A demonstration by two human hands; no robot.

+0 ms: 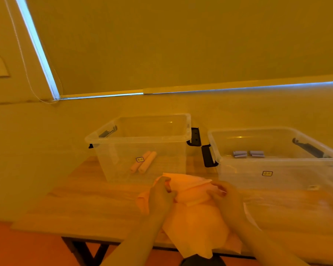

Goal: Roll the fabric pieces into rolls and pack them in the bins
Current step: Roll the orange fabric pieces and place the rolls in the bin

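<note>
A pink fabric piece lies on the wooden table in front of me and hangs over the near edge. My left hand grips its far left part, and my right hand grips its far right part, where the cloth is folded over. The clear left bin holds two pink rolls. In the clear right bin lie two blue-grey rolls.
Both bins have black latch handles that stick out between them. The wall and a window blind rise right behind the table. The table's left edge and a dark leg show at the lower left.
</note>
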